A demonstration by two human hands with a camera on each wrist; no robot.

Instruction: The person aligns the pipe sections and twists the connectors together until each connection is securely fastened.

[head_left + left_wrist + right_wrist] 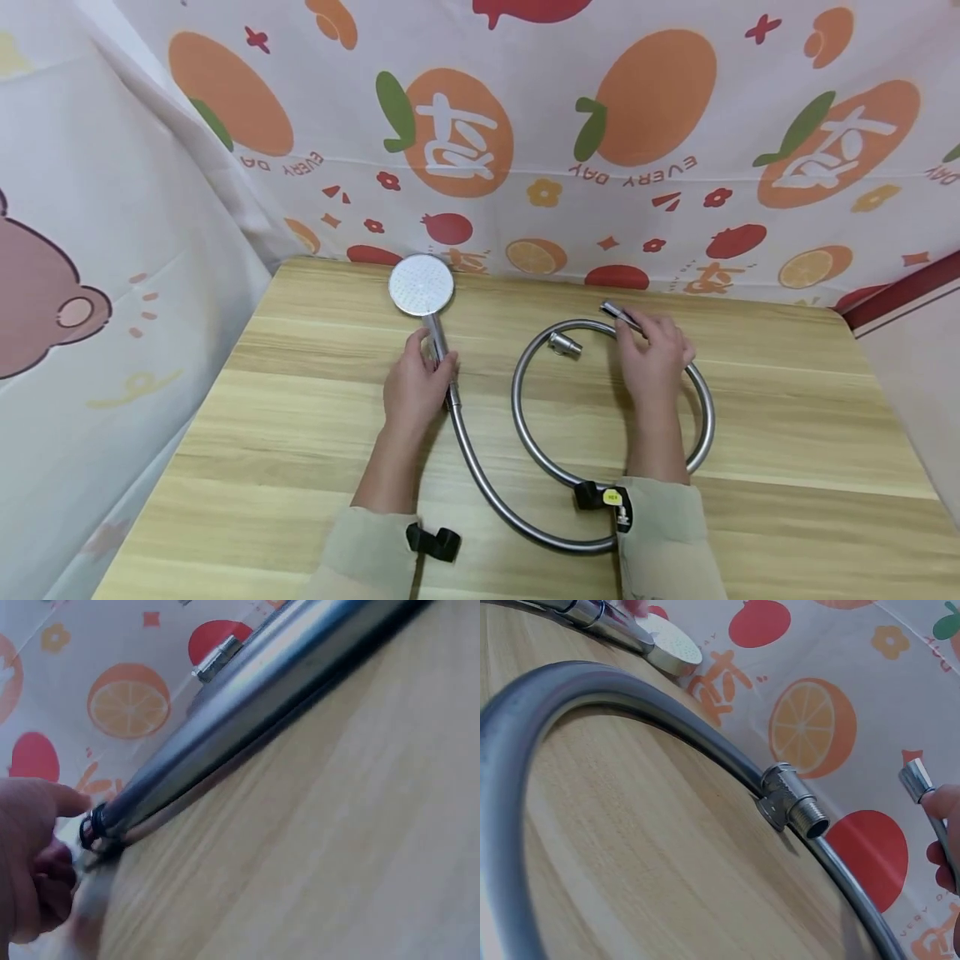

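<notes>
A chrome hand shower head (422, 285) with a round white spray face lies near the table's back edge. My left hand (416, 383) grips its handle, thumb on the right side. From the handle's lower end a grey metal shower hose (480, 479) sweeps toward me, then loops round on the right. Its free end with a chrome nut (617, 312) is pinched in my right hand (654, 358), over the loop's far side. Just inside the loop lies a small chrome threaded fitting (564, 343). The right wrist view shows the fitting's threads (810, 817) beside the hose.
A light wood-grain table (787, 450) bears everything. Behind it hangs a white cloth (555, 108) printed with fruit, and another sheet (150, 275) hangs at the left. Beyond the table's right edge is a dark red strip (907, 292).
</notes>
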